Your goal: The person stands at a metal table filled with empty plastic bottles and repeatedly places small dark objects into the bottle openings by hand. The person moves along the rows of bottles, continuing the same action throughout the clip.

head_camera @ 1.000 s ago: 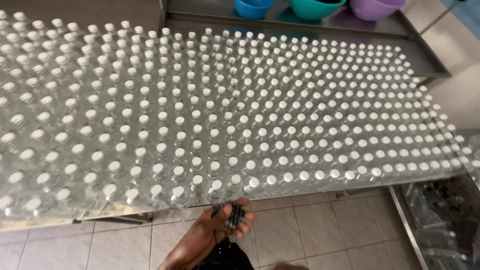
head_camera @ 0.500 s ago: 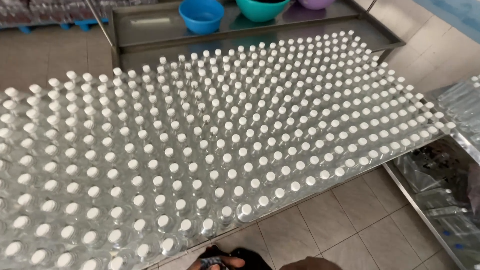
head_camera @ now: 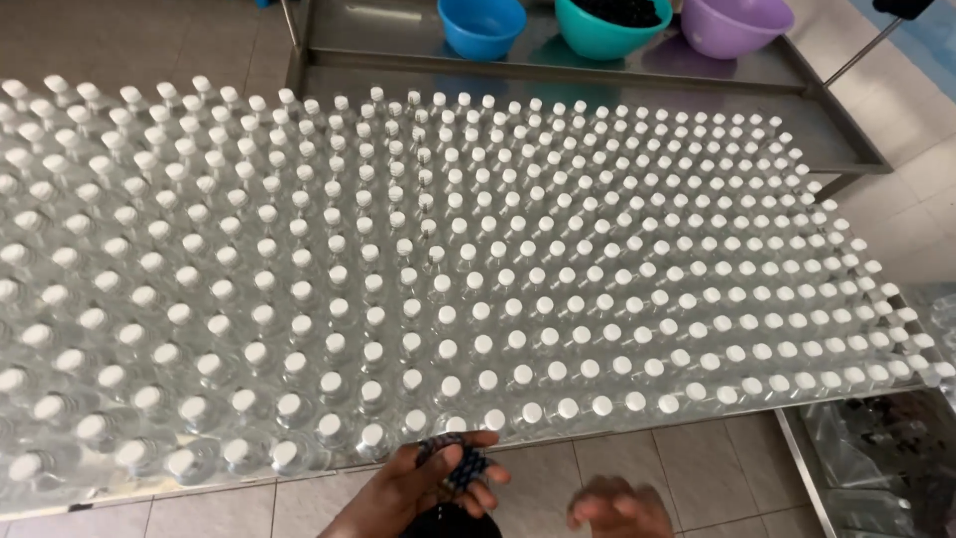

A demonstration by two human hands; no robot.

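Steel table (head_camera: 597, 85) packed with capped bottles (head_camera: 478, 299); tiled floor; left hand (head_camera: 423, 483) clutching dark caps (head_camera: 460, 463); right hand (head_camera: 617, 506) blurred, grip unclear.

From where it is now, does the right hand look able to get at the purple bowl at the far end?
Probably not without leaning in. The right hand hangs at the near edge, while the purple bowl sits on the far metal table, beyond the whole field of capped bottles.

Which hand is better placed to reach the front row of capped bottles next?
Right, probably. The left hand is cupped around a bunch of small dark pieces, so it is occupied. The right hand looks empty, though blurred, below the front row of bottles.
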